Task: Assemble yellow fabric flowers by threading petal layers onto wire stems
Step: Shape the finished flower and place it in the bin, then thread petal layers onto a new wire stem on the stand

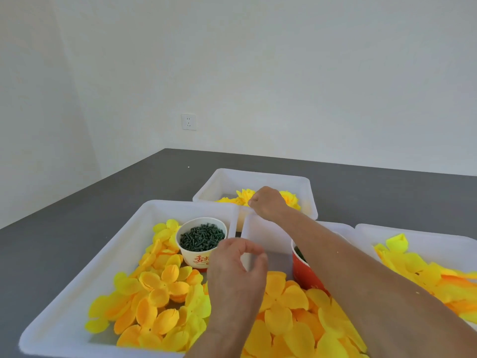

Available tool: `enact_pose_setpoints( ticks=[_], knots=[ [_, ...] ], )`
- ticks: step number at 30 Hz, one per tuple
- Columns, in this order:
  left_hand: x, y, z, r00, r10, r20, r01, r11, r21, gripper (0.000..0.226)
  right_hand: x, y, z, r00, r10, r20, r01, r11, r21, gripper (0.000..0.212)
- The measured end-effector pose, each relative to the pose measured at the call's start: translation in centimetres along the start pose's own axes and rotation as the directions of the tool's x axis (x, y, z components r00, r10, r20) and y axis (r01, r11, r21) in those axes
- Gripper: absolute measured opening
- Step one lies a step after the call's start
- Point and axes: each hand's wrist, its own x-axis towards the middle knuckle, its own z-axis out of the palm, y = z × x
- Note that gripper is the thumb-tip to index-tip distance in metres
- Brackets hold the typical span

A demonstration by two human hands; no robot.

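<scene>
Where flowers (289, 198) lie, right hand (268, 202)

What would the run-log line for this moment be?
right hand: reaching into far tray, over flowers | left hand: curled, holds nothing visible | white cup: in left tray

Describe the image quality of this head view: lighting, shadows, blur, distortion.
Head view: soft, even lighting with no glare on the white trays and only faint shadows; wide-angle bending curves the table edge; the left hand looks slightly soft at its fingertips, the right hand a little blurred; the green pieces in the white cup stay fairly sharp.
</scene>
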Motion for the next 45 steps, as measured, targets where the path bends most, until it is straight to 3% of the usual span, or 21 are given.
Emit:
enact_pose_setpoints(
  ticks=[3, 8, 14, 21, 25, 28, 35, 40, 43, 45],
  knots=[
    [-0.1, -0.2, 0.2, 0.998, -0.032, 0.047, 0.018, 0.959, 0.282, 0.030, -1.9, 0.2, -0.9, 1.000, 0.002, -0.010, -0.003, 1.000, -0.003, 0.035],
    [-0.3, 0.2, 0.3, 0.995, -0.082, 0.057, 0.054, 0.925, 0.376, 0.042, -5.0, 0.4, -1.8, 0.998, -0.030, -0.063, 0.035, 0.996, 0.087, 0.041],
    [-0.6, -0.2, 0.1, 0.994, -0.080, 0.073, 0.048, 0.929, 0.367, 0.040, -8.8, 1.5, -2.6, 0.989, -0.078, -0.129, 0.094, 0.988, 0.125, 0.045],
    [-1.0, -0.2, -0.5, 0.992, -0.072, 0.106, 0.033, 0.942, 0.334, 0.041, -13.3, 2.6, -4.1, 0.982, 0.009, -0.189, 0.048, 0.955, 0.293, 0.046],
    [-0.7, -0.3, -0.9, 0.986, -0.090, 0.141, 0.047, 0.958, 0.282, 0.041, -15.9, 2.5, -4.3, 0.976, 0.072, -0.208, 0.040, 0.872, 0.488, 0.031],
    [-0.7, -0.3, -1.5, 0.985, -0.098, 0.145, 0.062, 0.970, 0.234, 0.038, -17.9, 2.2, -3.9, 0.984, 0.107, -0.143, 0.008, 0.771, 0.637, 0.019],
    [-1.0, -0.6, -4.4, 0.992, -0.064, 0.110, 0.035, 0.969, 0.244, 0.029, -20.3, 0.7, -2.4, 0.999, -0.005, -0.037, 0.033, 0.564, 0.825, 0.008],
    [0.7, -1.0, -8.3, 0.998, -0.064, -0.002, 0.063, 0.977, 0.202, 0.017, -20.0, -1.5, -1.8, 0.992, -0.126, -0.004, 0.073, 0.550, 0.832, 0.012],
    [2.8, -2.1, -10.7, 0.997, -0.056, -0.051, 0.068, 0.953, 0.294, 0.020, -19.5, -2.1, -1.3, 0.984, -0.178, 0.030, 0.078, 0.569, 0.818, 0.011],
    [4.2, -3.0, -11.6, 0.998, -0.067, -0.002, 0.062, 0.907, 0.416, 0.021, -19.0, -2.2, -0.8, 0.979, -0.195, 0.053, 0.078, 0.609, 0.790, 0.014]
  ],
)
